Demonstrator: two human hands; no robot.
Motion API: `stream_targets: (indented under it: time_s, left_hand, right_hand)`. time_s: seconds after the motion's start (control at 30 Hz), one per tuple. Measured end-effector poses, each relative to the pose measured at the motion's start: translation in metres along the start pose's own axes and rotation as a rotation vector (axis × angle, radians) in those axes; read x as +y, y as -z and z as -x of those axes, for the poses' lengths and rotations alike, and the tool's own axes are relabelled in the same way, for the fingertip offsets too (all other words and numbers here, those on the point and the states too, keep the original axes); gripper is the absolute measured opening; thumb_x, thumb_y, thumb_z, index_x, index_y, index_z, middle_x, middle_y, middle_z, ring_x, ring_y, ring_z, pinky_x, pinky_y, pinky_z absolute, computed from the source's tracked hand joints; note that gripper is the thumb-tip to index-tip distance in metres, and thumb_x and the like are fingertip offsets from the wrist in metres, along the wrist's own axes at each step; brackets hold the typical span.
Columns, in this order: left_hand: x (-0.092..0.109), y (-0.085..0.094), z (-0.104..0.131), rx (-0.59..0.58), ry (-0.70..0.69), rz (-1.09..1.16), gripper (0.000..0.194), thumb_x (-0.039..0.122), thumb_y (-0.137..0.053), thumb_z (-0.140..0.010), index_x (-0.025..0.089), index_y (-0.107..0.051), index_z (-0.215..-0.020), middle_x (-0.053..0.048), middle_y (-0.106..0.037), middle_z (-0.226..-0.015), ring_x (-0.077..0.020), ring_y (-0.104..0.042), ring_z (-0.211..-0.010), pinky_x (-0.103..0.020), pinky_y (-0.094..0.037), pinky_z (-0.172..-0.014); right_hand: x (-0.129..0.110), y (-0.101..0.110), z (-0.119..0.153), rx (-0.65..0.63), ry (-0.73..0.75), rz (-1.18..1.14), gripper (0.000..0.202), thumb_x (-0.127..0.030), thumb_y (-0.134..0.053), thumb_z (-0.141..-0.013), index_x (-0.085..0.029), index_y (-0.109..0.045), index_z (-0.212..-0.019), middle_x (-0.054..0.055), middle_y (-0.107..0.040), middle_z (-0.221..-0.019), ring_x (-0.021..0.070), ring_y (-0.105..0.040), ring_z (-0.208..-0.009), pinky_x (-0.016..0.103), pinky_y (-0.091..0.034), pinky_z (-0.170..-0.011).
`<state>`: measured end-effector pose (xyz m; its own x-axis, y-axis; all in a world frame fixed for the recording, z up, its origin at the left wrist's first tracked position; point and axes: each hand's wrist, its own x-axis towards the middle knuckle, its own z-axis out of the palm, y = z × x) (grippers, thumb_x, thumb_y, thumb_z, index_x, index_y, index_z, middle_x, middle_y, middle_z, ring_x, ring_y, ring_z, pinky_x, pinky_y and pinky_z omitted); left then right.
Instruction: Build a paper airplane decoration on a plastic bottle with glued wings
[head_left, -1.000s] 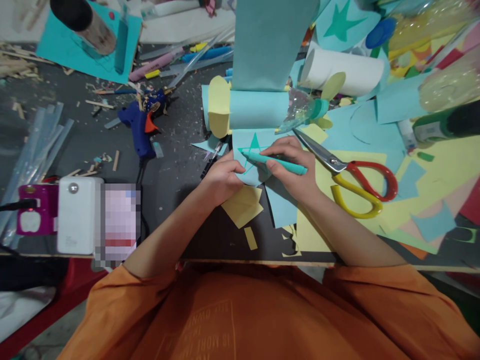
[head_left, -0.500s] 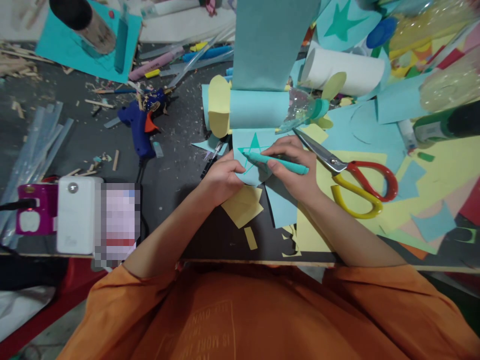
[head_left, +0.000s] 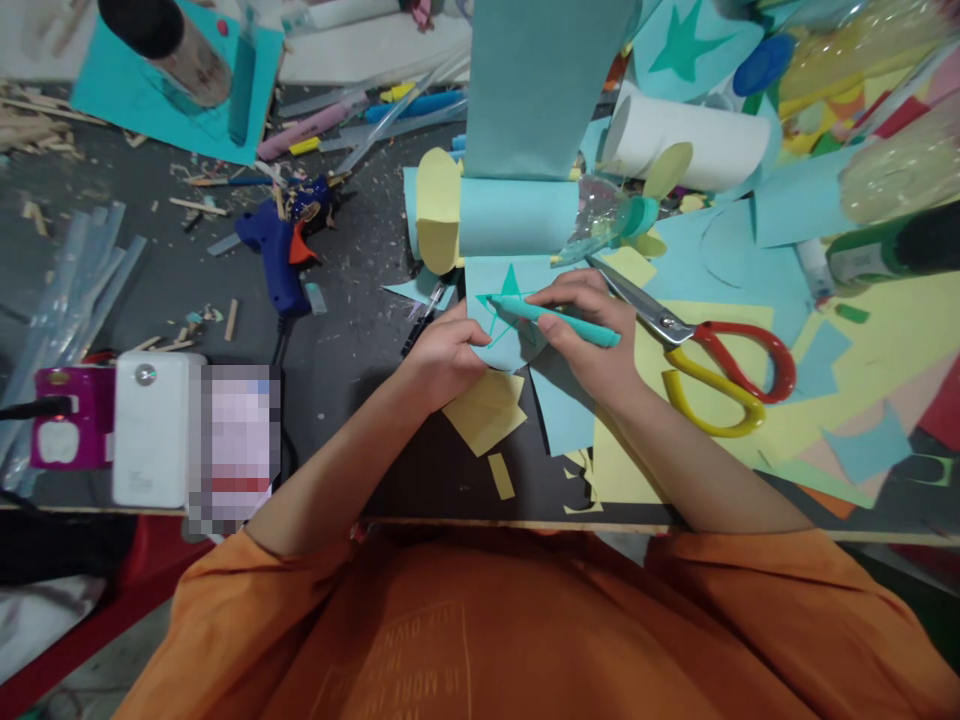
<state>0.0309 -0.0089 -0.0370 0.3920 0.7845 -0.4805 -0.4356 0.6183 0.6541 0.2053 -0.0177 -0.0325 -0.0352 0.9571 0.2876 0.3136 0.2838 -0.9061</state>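
My right hand (head_left: 589,330) is closed round a teal felt-tip pen (head_left: 581,325). Its tip rests on a star drawing (head_left: 511,284), whose top point is filled in green while the lower points show as outlines. The star is on a light blue paper wing (head_left: 480,273) of a model plane. My left hand (head_left: 448,352) grips the wing's lower left edge, thumb on top, fingers partly hidden. The plane's body is a plastic bottle (head_left: 600,215) wrapped in light blue paper, with a yellow paper tail (head_left: 438,210) and yellow propeller blades (head_left: 667,170).
Scissors (head_left: 675,335) with red and yellow handles lie right of my right hand. A blue hot glue gun (head_left: 274,245) lies left, near a white power bank (head_left: 154,430). Paper scraps (head_left: 486,415), a white paper tube (head_left: 690,140) and a dark-capped bottle (head_left: 172,50) are around.
The pen tip has shifted slightly to the right along the star's left point, with my right hand moving a little. My left hand stays in place.
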Motion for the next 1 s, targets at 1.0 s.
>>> stream_targets:
  time_s: [1.0]
  left_hand:
    - [0.0023,-0.006,0.0013,-0.007,0.005,0.06,0.043,0.009,-0.059,-0.054,0.017,-0.066,-0.096,-0.001,-0.075,-0.09,-0.0291,-0.068,-0.108,-0.043,-0.047,-0.104]
  right_hand:
    - [0.0023,0.0009,-0.0001,0.019,0.033,-0.04,0.009,-0.027,-0.066,-0.082,-0.027,-0.075,-0.082,0.003,-0.065,-0.08,0.0234,-0.065,-0.086,0.045,-0.056,-0.078]
